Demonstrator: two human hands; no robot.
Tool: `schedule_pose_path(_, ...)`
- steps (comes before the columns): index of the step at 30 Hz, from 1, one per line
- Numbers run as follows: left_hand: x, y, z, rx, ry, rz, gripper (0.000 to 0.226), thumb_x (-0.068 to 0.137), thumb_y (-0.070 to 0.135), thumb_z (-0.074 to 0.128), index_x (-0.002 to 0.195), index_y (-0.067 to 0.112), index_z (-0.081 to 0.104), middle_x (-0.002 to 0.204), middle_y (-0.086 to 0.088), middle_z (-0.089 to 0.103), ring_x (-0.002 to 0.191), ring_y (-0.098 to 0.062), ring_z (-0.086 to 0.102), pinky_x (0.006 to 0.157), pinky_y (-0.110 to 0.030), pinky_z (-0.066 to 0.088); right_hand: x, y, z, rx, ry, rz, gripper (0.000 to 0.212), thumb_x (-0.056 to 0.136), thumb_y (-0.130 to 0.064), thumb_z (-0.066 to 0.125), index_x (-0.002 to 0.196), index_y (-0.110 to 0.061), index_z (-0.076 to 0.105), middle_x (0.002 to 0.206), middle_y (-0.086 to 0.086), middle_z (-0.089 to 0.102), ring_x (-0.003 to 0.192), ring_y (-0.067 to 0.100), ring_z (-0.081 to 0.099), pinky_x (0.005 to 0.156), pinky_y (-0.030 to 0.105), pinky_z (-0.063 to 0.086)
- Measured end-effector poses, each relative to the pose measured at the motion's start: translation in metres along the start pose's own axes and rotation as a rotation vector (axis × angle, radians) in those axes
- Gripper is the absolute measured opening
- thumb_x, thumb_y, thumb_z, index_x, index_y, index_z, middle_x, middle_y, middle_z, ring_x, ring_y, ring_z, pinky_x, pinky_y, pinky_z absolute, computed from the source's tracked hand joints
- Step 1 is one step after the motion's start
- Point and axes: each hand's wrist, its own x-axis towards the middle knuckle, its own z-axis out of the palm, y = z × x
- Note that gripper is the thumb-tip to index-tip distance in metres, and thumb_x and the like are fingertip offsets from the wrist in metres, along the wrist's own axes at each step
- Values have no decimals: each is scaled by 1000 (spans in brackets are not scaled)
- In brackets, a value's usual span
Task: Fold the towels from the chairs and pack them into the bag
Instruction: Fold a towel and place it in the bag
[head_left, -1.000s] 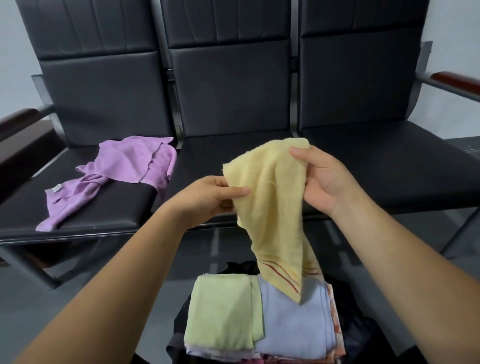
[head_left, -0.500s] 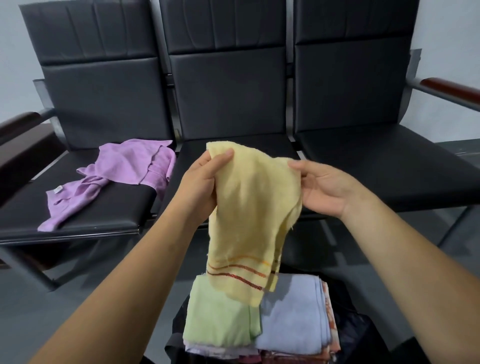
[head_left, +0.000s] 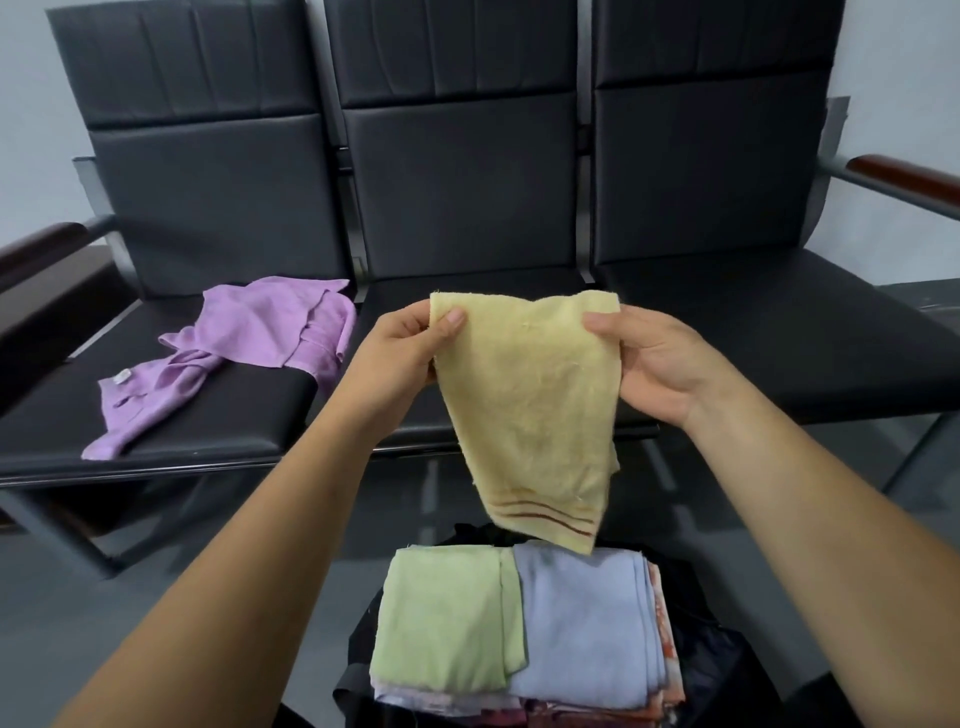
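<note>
A yellow towel (head_left: 535, 410) with red stripes near its bottom edge hangs in the air in front of the chairs. My left hand (head_left: 400, 358) pinches its top left corner and my right hand (head_left: 654, 364) pinches its top right corner, so it is spread flat between them. Below it, a black bag (head_left: 711, 670) holds a stack of folded towels, with a green towel (head_left: 447, 623) and a light blue towel (head_left: 587, 629) on top. A crumpled purple towel (head_left: 244, 348) lies on the left chair seat.
Three joined black chairs (head_left: 462, 197) stand against the wall, with wooden armrests at the far left (head_left: 41, 249) and far right (head_left: 904, 176). Grey floor (head_left: 156, 623) lies around the bag.
Both hands moved apart along the yellow towel's top edge. The towel went from bunched and twisted to spread flat, now hanging square with its stripes at the bottom.
</note>
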Motion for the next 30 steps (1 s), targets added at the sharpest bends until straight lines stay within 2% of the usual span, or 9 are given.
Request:
schedule_pose_path(2,1,0,-1,-32,25,17,22,103,23,54,111,15,73,108,-6,75,98,-18,69,82,-33,56,0,-2,-1,-93,-39,58,35,91,-4,66,125,6,64,122,18,72,113,29,70,88,37,60)
schedule_pose_path(4,2,1,-2,-39,31,29,22,102,22,55,112,12,72,110,-8,73,100,-19,69,84,-34,57,3,-2,-5,-180,30,77,33,89,-4,70,120,8,66,119,19,73,110,29,72,89,39,60)
schedule_pose_path(8,2,0,0,23,34,37,19,102,20,57,109,12,73,109,-10,74,100,-21,69,91,-40,56,6,-1,-11,-230,156,39,39,90,-20,75,121,3,68,113,13,76,108,29,72,95,49,57)
schedule_pose_path(10,2,0,1,31,61,46,19,102,20,57,108,13,74,106,-8,75,97,-18,70,89,-38,57,6,-1,-9,-147,164,7,39,91,-19,74,123,1,67,118,14,74,109,28,72,88,43,60)
schedule_pose_path(14,5,0,-3,59,118,53,23,102,23,58,111,8,73,105,-11,74,94,-20,68,91,-45,54,6,2,-3,43,85,-34,33,93,-7,67,123,5,65,119,18,73,108,26,73,80,32,60)
schedule_pose_path(17,4,0,-7,12,97,42,25,99,18,61,117,3,69,110,-13,74,99,-23,70,91,-38,57,5,2,-1,-2,112,-65,28,94,-4,65,120,7,66,116,20,73,106,27,73,82,33,61)
schedule_pose_path(20,2,0,-8,69,34,49,22,95,8,65,116,5,70,111,-15,75,105,-26,72,92,-33,58,2,-2,1,-190,261,-163,18,94,-13,70,108,-2,73,104,12,78,98,23,76,84,35,60)
schedule_pose_path(23,4,-1,-7,140,102,59,18,94,12,69,110,7,74,103,-9,78,99,-22,74,89,-32,59,4,-4,3,-316,342,-221,12,93,-19,73,100,-10,75,97,4,79,94,18,76,82,33,61)
schedule_pose_path(30,41,14,-18,177,292,67,15,90,24,76,97,11,79,95,-5,79,90,-17,73,91,-41,60,43,-33,14,-307,271,-240,13,95,-5,67,107,-3,72,102,12,77,97,23,75,83,34,61)
